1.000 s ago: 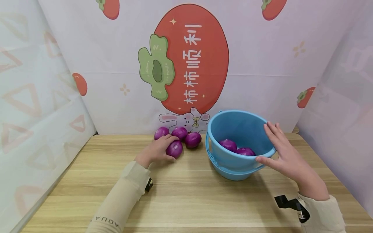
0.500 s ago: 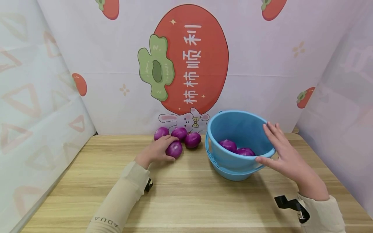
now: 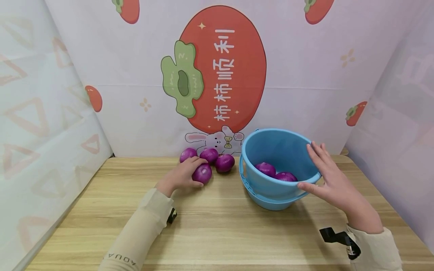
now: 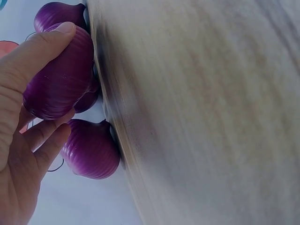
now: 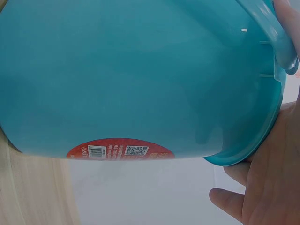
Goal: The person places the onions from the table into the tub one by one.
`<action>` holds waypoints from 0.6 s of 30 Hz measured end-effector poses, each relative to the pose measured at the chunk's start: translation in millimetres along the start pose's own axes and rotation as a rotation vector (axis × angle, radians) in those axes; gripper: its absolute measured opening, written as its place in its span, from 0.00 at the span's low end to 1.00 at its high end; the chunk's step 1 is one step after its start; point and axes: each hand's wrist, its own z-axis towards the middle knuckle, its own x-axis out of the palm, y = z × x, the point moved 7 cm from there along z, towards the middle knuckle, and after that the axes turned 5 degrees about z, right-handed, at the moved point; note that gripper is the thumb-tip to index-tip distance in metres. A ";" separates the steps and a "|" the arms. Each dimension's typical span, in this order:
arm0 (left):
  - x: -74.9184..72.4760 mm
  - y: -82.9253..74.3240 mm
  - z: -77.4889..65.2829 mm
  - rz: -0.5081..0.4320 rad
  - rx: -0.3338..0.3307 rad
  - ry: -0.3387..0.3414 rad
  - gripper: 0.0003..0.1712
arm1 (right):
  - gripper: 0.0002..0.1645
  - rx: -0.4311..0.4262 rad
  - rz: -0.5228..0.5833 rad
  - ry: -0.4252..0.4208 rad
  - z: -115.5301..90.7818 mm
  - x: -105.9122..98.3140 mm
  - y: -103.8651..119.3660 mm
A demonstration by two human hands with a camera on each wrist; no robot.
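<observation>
My left hand (image 3: pixel 182 174) is at a cluster of red onions near the back of the table. It holds the nearest red onion (image 3: pixel 202 174) between thumb and fingers; the left wrist view shows the thumb across this onion (image 4: pixel 63 75). Right behind it lie three others: a left onion (image 3: pixel 187 154), a middle onion (image 3: pixel 209 154) and a right onion (image 3: pixel 225 163). A blue bucket (image 3: pixel 271 194) stands to the right, two red onions (image 3: pixel 265 169) inside. On its right rim rests my right hand (image 3: pixel 333 180), fingers spread and fairly straight, thumb at the front edge.
The bucket's handle (image 3: pixel 249 184) hangs down its left side. A printed cloth backdrop (image 3: pixel 135 124) rises along the back edge of the wooden table (image 3: pixel 210 233), and further cloth walls (image 3: pixel 37 131) flank both sides. In the right wrist view a red label (image 5: pixel 119 148) shows on the bucket.
My left hand and the onion in it have shifted very slightly left. The right hand, the bucket and the other onions have stayed where they were.
</observation>
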 end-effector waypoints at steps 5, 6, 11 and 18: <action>-3.7 -1.7 -0.7 -0.007 0.022 -0.026 0.43 | 0.63 -0.001 0.001 -0.001 0.1 0.1 -0.7; -4.6 -2.0 -1.1 -0.009 0.025 -0.030 0.43 | 0.63 -0.001 0.001 -0.001 0.2 0.0 -0.7; -7.5 -2.4 -2.8 -0.017 0.024 -0.044 0.43 | 0.63 0.002 -0.002 -0.001 0.3 -0.2 -1.2; -9.6 -3.1 -4.6 0.004 0.028 -0.053 0.43 | 0.64 0.001 -0.011 0.003 0.3 0.2 -1.6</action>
